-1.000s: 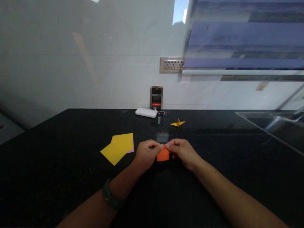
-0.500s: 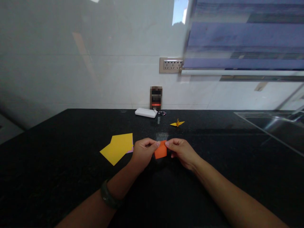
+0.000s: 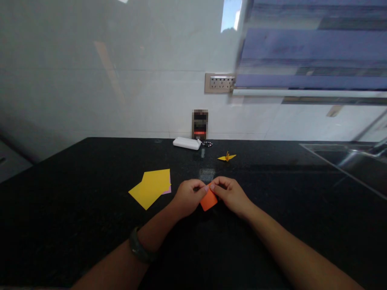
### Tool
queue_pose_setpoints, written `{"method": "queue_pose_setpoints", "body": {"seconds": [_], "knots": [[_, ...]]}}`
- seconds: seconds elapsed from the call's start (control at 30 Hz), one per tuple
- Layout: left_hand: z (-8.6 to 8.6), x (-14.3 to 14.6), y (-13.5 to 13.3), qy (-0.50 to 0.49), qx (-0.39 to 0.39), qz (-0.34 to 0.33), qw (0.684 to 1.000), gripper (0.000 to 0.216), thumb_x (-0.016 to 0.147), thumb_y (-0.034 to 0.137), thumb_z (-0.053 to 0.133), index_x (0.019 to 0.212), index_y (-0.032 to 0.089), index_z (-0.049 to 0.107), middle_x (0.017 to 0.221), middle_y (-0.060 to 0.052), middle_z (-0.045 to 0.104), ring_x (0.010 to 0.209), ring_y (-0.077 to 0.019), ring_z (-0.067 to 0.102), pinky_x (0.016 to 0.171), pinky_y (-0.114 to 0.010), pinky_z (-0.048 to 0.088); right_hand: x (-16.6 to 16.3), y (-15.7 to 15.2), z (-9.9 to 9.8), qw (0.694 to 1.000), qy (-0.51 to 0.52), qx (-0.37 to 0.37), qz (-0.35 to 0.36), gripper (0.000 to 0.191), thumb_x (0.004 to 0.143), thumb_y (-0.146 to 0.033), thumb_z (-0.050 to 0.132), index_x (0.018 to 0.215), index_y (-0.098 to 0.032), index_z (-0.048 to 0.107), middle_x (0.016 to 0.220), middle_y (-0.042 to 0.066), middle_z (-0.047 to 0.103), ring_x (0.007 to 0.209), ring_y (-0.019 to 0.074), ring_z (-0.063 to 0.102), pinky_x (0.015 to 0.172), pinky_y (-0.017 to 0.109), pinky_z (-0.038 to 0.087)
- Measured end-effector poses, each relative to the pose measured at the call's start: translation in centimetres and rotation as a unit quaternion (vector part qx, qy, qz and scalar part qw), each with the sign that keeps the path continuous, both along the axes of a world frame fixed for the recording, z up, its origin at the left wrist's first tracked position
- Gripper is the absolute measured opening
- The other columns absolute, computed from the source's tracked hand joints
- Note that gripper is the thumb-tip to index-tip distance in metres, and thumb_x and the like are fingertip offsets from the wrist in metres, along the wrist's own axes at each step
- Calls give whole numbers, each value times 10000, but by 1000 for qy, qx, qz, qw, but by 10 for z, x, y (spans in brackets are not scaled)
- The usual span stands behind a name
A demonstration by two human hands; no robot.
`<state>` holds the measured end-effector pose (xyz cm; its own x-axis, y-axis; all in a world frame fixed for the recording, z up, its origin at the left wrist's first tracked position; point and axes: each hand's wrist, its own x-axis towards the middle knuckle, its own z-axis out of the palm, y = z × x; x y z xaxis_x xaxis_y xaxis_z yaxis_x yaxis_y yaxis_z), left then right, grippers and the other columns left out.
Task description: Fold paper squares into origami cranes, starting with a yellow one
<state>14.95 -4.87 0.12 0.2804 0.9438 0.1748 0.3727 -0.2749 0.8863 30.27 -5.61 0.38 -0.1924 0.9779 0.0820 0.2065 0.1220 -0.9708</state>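
A small folded orange paper [image 3: 208, 201] is held just above the black counter [image 3: 90, 241]. My left hand [image 3: 189, 196] pinches its upper left edge. My right hand [image 3: 231, 194] pinches its upper right edge, and the fingertips of both hands nearly meet at the top. The paper is tilted, with one corner pointing down. A dark band sits on my left wrist [image 3: 137, 249].
Yellow paper sheets [image 3: 150, 187] with a pink one under them lie left of my hands. A small yellow folded crane [image 3: 226, 157] stands behind. A white case [image 3: 186, 143], beads and a dark box [image 3: 200, 124] sit by the wall. A steel sink [image 3: 350, 159] lies at right.
The orange paper has been turned and now hangs tilted with a corner down. My fingertips have come closer together at its top edge.
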Motion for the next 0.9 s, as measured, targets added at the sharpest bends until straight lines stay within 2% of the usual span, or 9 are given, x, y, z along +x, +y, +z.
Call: {"method": "queue_pose_setpoints", "body": {"seconds": [0.13, 0.33, 0.47, 0.77, 0.9], "knots": [[2, -1, -1, 12, 44, 10, 999, 203, 721, 278, 517, 631, 136, 630, 610, -25, 602, 569, -120, 531, 520, -215, 390, -5, -3, -2, 999, -27, 16, -21, 197, 747, -312, 489, 628, -158, 522, 560, -25, 466, 505, 88, 395, 473, 209, 324], [3, -2, -2, -13, 81, 39, 996, 188, 717, 253, 530, 637, 131, 648, 618, -34, 606, 593, -129, 546, 547, -225, 405, -9, -6, -2, 992, -84, 89, -33, 183, 760, -286, 456, 629, -166, 499, 587, -18, 468, 558, 104, 418, 524, 220, 345], [4, -3, -1, -46, 61, 105, 992, 154, 691, 242, 557, 634, 135, 653, 626, -30, 624, 604, -135, 559, 556, -225, 414, -9, -8, 1, 991, -97, 85, -38, 152, 732, -253, 478, 606, -171, 499, 572, -19, 468, 542, 107, 414, 543, 235, 344], [4, -4, 3, -155, -13, 163, 974, 165, 657, 282, 592, 633, 130, 654, 602, -15, 640, 590, -141, 560, 563, -235, 428, -2, -2, -3, 991, -101, 65, -59, 112, 681, -195, 506, 572, -175, 522, 553, -17, 500, 516, 104, 426, 525, 233, 344], [4, -3, 2, -159, -27, 132, 978, 172, 657, 294, 602, 643, 132, 659, 602, -9, 641, 583, -131, 555, 560, -228, 428, -3, -3, -3, 996, -57, 39, -54, 160, 743, -309, 491, 700, -173, 563, 604, -10, 511, 520, 103, 433, 486, 221, 341]]}}
